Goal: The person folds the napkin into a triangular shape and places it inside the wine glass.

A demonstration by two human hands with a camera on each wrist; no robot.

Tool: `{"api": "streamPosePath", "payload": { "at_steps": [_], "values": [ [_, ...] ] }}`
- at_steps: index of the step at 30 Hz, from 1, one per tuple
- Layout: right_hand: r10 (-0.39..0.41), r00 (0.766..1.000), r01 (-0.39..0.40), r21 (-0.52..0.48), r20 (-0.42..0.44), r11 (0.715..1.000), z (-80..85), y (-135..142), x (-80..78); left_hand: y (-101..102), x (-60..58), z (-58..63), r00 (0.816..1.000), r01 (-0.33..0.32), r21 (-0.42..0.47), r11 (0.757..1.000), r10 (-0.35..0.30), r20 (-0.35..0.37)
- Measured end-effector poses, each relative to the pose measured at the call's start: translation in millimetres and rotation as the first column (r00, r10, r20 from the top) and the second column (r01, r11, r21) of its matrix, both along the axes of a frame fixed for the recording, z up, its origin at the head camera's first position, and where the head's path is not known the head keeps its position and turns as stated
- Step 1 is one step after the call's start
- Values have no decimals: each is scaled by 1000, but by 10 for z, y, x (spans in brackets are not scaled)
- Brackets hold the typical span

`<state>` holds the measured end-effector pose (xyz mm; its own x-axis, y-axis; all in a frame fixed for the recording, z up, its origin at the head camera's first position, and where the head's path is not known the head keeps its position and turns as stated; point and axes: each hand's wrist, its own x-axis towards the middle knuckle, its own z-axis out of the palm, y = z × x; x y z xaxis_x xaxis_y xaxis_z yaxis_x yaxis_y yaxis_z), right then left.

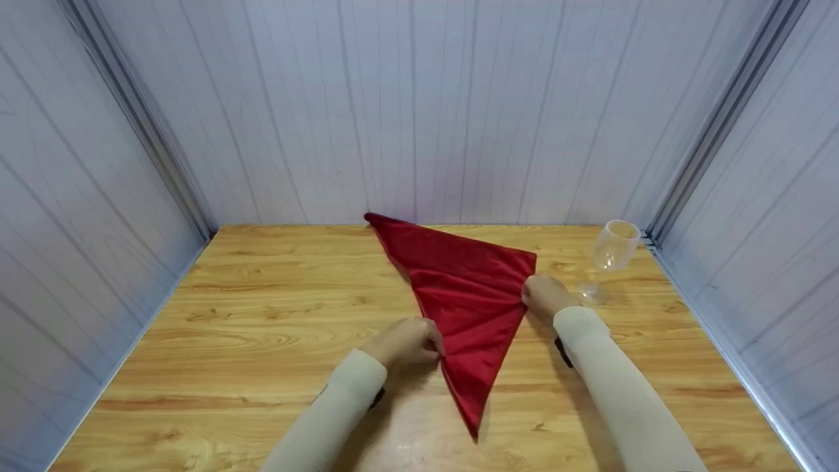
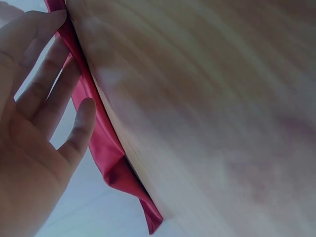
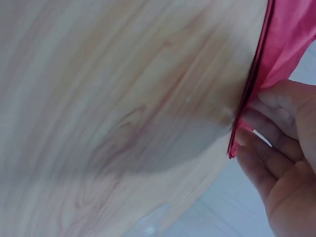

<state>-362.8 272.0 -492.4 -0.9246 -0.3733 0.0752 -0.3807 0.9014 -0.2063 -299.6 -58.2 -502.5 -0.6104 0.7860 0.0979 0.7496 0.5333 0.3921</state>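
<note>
A red satin-like cloth (image 1: 459, 288), folded into a long pointed shape, lies on the wooden table between both hands. One tip points to the back wall, another toward the front edge. My left hand (image 1: 409, 341) pinches its left edge between thumb and fingertips; in the left wrist view the little finger stands away from the cloth (image 2: 101, 140). At the opposite edge, my right hand (image 1: 545, 295) pinches the cloth near its right corner. The right wrist view shows thumb and fingers of that hand (image 3: 281, 143) at the layered edge of the cloth (image 3: 261, 64).
A clear stemmed glass (image 1: 616, 246) stands upright at the back right, just beyond my right hand. Pale panelled walls enclose the wooden table (image 1: 275, 314) at the back and both sides.
</note>
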Motion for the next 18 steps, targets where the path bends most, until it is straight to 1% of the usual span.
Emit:
{"api": "streamPosePath", "payload": {
  "at_steps": [4, 6, 12, 18],
  "values": [
    [61, 997, -62, -19, -46, 998, -39, 39, 20, -68, -11, -3, 1000, -4, 11, 1000, 4, 0],
    [72, 996, -74, -31, -57, 997, -60, 52, 37, -87, -14, -2, 1000, -2, 24, 1000, 2, 0],
    [48, 999, -48, -81, -5, 996, -103, 80, 86, -101, -30, -14, 1000, 12, 32, 999, -12, -12],
    [31, 1000, -31, -72, 4, 997, -143, 117, 89, -125, -36, -31, 1000, -16, 17, 1000, 16, 14]
  ]
}}
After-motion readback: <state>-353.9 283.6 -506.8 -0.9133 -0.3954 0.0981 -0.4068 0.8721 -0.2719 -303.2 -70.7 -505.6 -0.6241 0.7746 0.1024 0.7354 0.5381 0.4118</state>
